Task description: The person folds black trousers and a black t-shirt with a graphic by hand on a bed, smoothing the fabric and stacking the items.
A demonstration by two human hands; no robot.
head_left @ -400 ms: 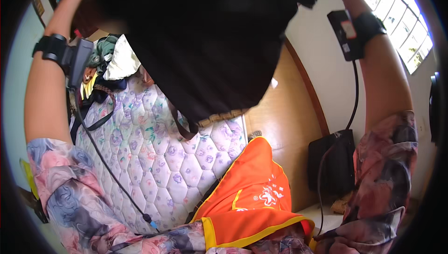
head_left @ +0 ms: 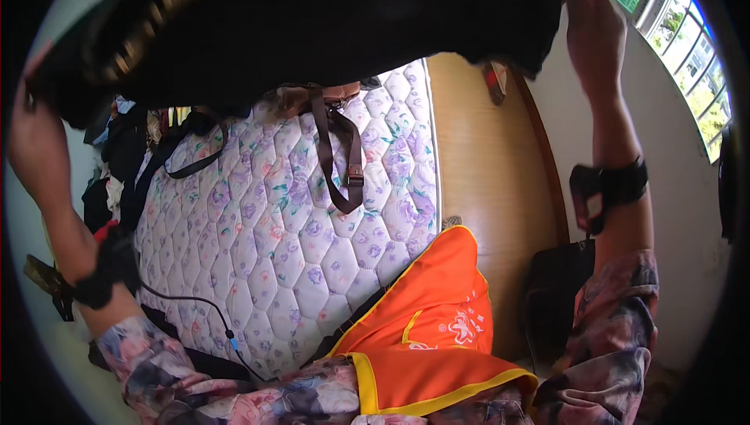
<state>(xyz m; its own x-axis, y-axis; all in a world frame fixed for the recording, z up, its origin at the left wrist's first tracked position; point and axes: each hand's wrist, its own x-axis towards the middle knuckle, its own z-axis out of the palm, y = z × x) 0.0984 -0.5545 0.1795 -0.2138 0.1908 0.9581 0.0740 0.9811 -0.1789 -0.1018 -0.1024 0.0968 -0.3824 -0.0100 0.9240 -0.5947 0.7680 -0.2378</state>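
Note:
A black garment (head_left: 351, 26) with a gold-patterned band is stretched wide between my raised hands, across the top of the view. My left hand (head_left: 35, 132), blurred at the far left, grips one end of it. At the upper right my right hand (head_left: 595, 34) has its fingers closed on the other end. The cloth hangs over the far part of a floral quilted mattress (head_left: 266, 214). A brown strap with a buckle (head_left: 326, 159) lies on the mattress below the garment, joined to a brown bag (head_left: 336, 93) partly hidden by the cloth.
Dark clothes (head_left: 125, 148) and a black strap (head_left: 195, 163) lie along the mattress's left side. An orange apron (head_left: 437, 308) with yellow edging covers my lap. A black bag (head_left: 558, 288) stands at the right by the wall; a barred window (head_left: 687, 50) is upper right.
The garment has swung up and out, spreading sideways, its gold band now at upper left. My left hand moved outward and down into view; the brown strap is more exposed.

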